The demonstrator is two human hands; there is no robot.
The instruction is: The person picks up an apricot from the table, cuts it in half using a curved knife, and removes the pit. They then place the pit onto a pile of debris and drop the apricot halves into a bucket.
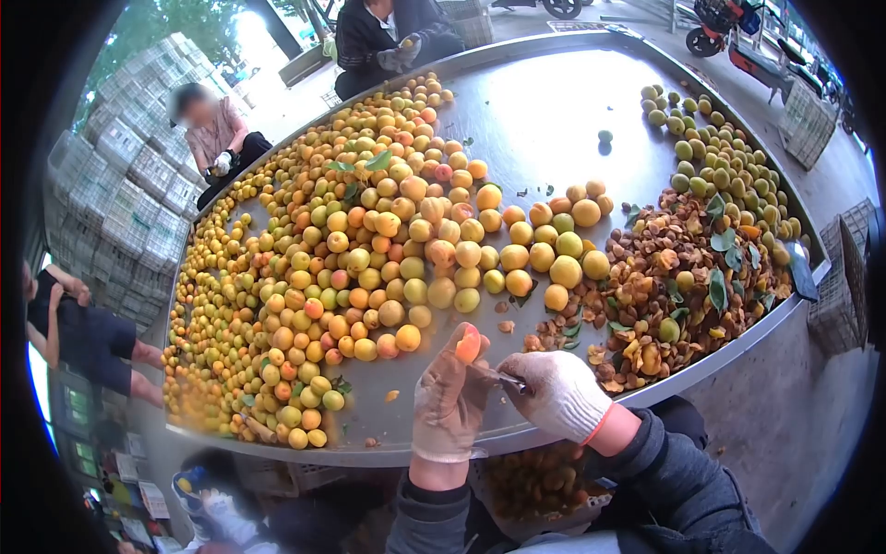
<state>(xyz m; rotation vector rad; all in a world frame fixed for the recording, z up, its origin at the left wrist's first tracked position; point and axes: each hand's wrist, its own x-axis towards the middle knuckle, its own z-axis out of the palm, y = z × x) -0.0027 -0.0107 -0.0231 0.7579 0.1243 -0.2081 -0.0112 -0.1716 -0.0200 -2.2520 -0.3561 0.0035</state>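
- While the left hand [449, 402], in a pale, stained glove, is raised over the near edge of the metal table [568, 88], it grasps an orange-red fruit [468, 343] at its fingertips.
- The right hand [561, 392], in a whiter knitted glove with an orange cuff edge, is closed around a small tool [513, 379]; its metal end points at the left hand's fingers, and whether it touches them cannot be told.
- The orange-red fruit sits above the table surface, in front of the spread of yellow and orange fruits [369, 231], which covers much of the table's left side and reaches toward the middle.
- To the right of the hands lies a brown heap [683, 277] of what look like pits and scraps, with green leaves [717, 290] on it.
- Beyond that heap, green fruits [738, 175] gather along the table's right edge, and a lone green fruit [604, 137] lies well apart from them on the metal.
- Below the near edge, by the person's lap, a container [544, 531] holds yellowish-brown pieces, too dim to tell apart.
- Across the table sit a person in a dark jacket [392, 42], wearing gloves, and a person in a pinkish shirt [217, 134]; pale crates [125, 189] stand stacked behind the latter.
- At the far left, a person in dark clothes [92, 342] is beside the table.
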